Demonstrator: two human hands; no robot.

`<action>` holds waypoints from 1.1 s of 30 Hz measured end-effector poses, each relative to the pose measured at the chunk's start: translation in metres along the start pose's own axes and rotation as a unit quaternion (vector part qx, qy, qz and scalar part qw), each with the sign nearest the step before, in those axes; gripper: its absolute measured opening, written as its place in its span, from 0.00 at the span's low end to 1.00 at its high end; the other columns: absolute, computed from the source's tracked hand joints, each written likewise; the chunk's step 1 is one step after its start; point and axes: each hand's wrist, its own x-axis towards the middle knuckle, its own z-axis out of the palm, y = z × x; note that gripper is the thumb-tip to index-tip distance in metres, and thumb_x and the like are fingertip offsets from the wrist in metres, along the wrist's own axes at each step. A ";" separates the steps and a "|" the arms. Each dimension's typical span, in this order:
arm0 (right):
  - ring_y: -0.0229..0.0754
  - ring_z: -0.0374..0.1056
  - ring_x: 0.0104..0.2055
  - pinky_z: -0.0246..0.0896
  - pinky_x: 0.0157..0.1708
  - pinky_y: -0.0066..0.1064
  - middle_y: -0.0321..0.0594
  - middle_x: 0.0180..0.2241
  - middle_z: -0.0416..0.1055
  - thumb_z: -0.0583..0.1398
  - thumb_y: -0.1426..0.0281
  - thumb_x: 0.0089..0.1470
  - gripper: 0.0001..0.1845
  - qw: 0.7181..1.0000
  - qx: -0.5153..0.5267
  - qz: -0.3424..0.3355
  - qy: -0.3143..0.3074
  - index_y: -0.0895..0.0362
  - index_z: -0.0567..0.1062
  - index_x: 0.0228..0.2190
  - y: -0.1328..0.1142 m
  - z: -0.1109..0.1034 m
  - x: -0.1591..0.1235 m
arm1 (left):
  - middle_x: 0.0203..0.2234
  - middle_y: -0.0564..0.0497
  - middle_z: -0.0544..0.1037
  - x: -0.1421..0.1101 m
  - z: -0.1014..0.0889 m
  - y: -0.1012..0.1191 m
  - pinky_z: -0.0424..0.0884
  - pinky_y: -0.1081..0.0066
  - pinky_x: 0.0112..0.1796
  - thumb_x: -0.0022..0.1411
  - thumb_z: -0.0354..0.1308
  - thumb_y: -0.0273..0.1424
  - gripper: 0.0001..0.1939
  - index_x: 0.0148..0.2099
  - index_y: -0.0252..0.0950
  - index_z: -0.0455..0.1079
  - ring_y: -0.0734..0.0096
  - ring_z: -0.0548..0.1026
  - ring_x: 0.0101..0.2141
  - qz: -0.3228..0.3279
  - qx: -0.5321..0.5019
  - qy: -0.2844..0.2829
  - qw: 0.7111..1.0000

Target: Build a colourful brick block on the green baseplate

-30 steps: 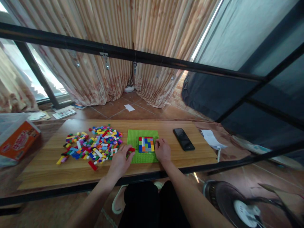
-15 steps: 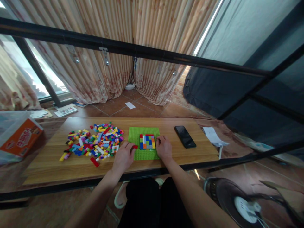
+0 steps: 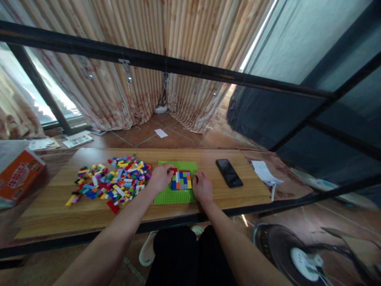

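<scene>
My left hand (image 3: 160, 177) reaches over the left part of a green studded baseplate (image 3: 171, 197), fingers pinched on a small red brick (image 3: 174, 170). That brick is at the upper left corner of a flat block of coloured bricks (image 3: 181, 180) in blue, white, orange, yellow and grey, with a red row along its far edge. My right hand (image 3: 203, 186) rests at the right edge of the baseplate, beside the block. Its fingers are curled, and what lies inside them is hidden.
A loose pile of toy bricks (image 3: 119, 178) spreads over the left of the wooden table (image 3: 89, 220); a red brick (image 3: 113, 206) lies at its near side. A black phone (image 3: 229, 173) is on the right. An orange-labelled box (image 3: 22, 174) stands far left.
My left hand has moved away from me, carrying the red brick from the block's lower left side to its upper left corner. The right hand stays by the block. The view has shifted slightly.
</scene>
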 end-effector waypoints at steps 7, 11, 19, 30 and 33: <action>0.41 0.64 0.36 0.52 0.34 0.29 0.41 0.33 0.69 0.53 0.73 0.60 0.11 1.000 -0.002 -0.006 0.010 0.56 0.75 0.32 0.001 0.001 0.000 | 0.30 0.51 0.82 0.012 -0.002 -0.001 0.72 0.71 0.36 0.59 0.54 0.26 0.11 0.38 0.37 0.78 0.67 0.78 0.33 -0.014 -0.003 -0.056 0.998; 0.41 0.65 0.36 0.53 0.35 0.29 0.41 0.33 0.69 0.53 0.74 0.60 0.11 1.000 0.000 -0.007 0.006 0.56 0.74 0.32 0.001 0.000 0.001 | 0.29 0.52 0.82 0.018 -0.006 -0.004 0.72 0.72 0.36 0.57 0.56 0.26 0.10 0.37 0.38 0.79 0.68 0.78 0.32 -0.026 0.005 -0.082 0.996; 0.40 0.65 0.36 0.53 0.35 0.29 0.41 0.34 0.70 0.52 0.74 0.60 0.11 1.000 -0.005 -0.002 0.006 0.56 0.74 0.31 -0.001 -0.001 0.001 | 0.29 0.50 0.83 0.028 -0.010 0.004 0.71 0.71 0.36 0.56 0.58 0.27 0.10 0.37 0.38 0.80 0.66 0.79 0.33 -0.056 0.052 -0.118 0.990; 0.39 0.65 0.36 0.53 0.36 0.28 0.40 0.34 0.70 0.53 0.74 0.60 0.10 1.000 -0.014 0.003 -0.002 0.57 0.75 0.31 -0.003 -0.001 0.002 | 0.30 0.49 0.83 0.034 -0.023 0.018 0.69 0.74 0.34 0.54 0.60 0.26 0.09 0.37 0.36 0.80 0.68 0.78 0.33 -0.053 0.106 -0.170 0.978; 0.39 0.65 0.37 0.54 0.36 0.28 0.40 0.34 0.70 0.53 0.74 0.60 0.10 1.000 -0.007 0.002 0.002 0.56 0.75 0.32 -0.002 0.000 0.002 | 0.31 0.49 0.83 0.035 -0.024 0.019 0.69 0.75 0.34 0.54 0.60 0.25 0.09 0.37 0.36 0.80 0.69 0.78 0.33 -0.054 0.110 -0.176 0.977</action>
